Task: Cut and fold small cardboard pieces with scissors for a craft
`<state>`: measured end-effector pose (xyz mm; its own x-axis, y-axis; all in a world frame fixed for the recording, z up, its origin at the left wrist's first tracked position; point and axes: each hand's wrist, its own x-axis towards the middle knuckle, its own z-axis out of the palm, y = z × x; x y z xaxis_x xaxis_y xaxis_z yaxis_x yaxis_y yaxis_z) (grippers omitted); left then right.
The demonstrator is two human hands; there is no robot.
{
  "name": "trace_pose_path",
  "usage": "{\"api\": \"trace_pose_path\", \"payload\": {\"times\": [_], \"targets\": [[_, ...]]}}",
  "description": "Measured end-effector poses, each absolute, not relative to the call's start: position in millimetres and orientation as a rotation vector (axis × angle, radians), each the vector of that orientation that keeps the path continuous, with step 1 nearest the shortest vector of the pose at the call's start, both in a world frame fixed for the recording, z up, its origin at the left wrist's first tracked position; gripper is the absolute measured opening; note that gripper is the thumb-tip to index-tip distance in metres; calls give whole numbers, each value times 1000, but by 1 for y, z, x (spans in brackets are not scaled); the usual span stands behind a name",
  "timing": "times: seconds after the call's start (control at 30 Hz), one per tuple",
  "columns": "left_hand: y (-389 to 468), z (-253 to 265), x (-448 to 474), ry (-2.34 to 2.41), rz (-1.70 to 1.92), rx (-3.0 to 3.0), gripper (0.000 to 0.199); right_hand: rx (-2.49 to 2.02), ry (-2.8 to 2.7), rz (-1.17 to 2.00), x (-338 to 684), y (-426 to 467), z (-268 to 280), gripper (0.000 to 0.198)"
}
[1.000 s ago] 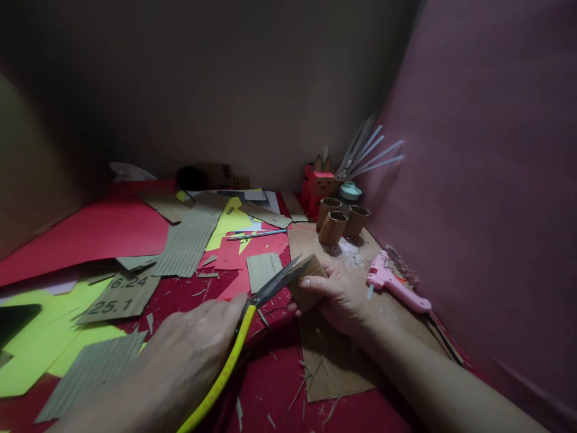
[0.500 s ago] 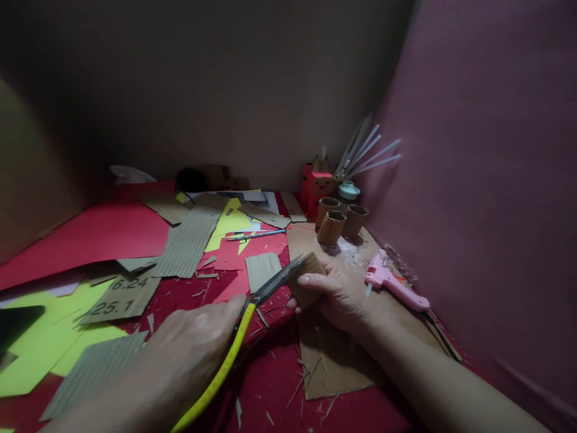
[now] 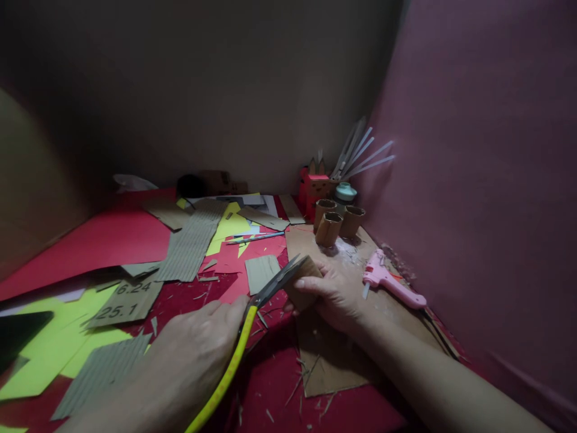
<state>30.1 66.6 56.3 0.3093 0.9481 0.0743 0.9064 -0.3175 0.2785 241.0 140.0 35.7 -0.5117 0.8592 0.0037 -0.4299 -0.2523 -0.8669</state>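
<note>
My left hand is closed around a pair of scissors with a long yellow handle and dark blades. The blades point away to the right and meet the upper left edge of a small brown cardboard piece. That piece is pinched in my right hand, thumb on top and fingers partly hidden beneath. Below it lies a larger cardboard sheet, strewn with thin trimmings. Left of the blades, a pale cardboard rectangle rests on the table.
Three cardboard tubes stand on the sheet's far part. A pink glue gun lies right of my right hand. Behind are a red box and white sticks. Corrugated cardboard and yellow paper spread leftward; a pencil lies farther back.
The view has shifted slightly. My left hand and the scissors have moved a little against the cardboard piece, which stays in my right hand.
</note>
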Motion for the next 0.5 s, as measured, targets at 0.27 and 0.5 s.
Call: {"api": "trace_pose_path", "payload": {"times": [0.27, 0.5], "targets": [[66, 77, 29, 1636, 156, 2408, 25, -614, -1083, 1921, 241, 139, 36, 25], [67, 69, 27, 1604, 326, 2296, 18, -608, -1096, 1891, 240, 139, 34, 24]]}}
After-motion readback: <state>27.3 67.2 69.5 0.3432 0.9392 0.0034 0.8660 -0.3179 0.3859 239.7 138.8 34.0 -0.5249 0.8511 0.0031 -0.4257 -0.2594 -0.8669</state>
